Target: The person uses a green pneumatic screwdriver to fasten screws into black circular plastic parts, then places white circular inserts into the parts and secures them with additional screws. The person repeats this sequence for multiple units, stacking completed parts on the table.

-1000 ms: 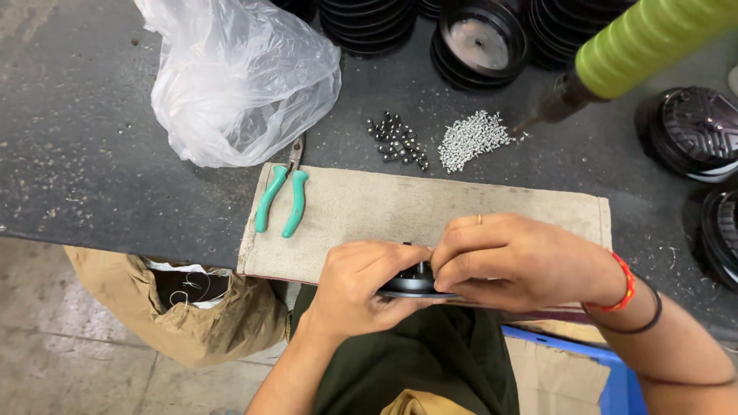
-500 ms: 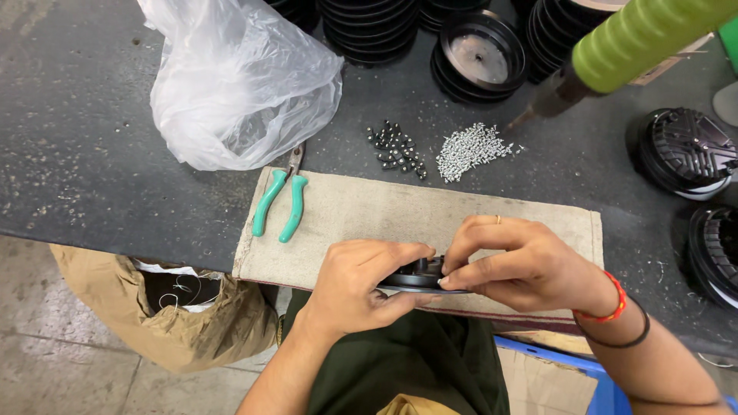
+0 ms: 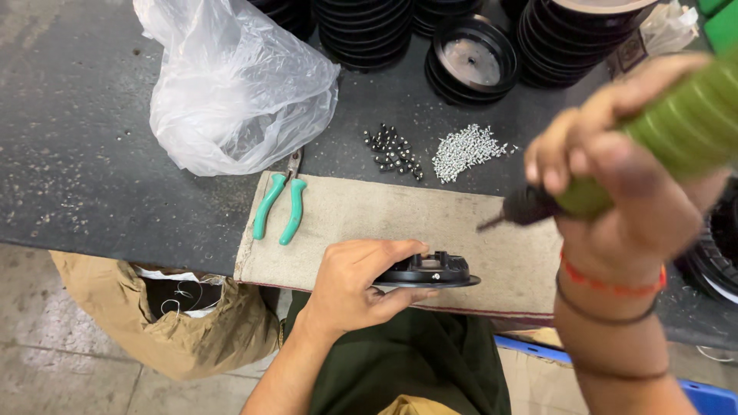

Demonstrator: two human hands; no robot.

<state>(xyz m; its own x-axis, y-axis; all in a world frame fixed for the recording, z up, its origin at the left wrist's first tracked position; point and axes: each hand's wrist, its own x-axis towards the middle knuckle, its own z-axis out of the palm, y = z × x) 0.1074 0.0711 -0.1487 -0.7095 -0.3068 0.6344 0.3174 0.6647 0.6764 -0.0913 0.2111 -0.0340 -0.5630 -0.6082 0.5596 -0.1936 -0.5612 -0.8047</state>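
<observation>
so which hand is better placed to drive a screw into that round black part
The right hand, probably: it already grips the green-handled screwdriver, tip aimed toward the round black part. The left hand is busy steadying that part on the mat.

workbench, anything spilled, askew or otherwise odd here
Nothing stands out. The silver screws and dark screws lie in two loose heaps on the bench, the pliers rest half on the mat, and the left hand holds the black part level.
</observation>
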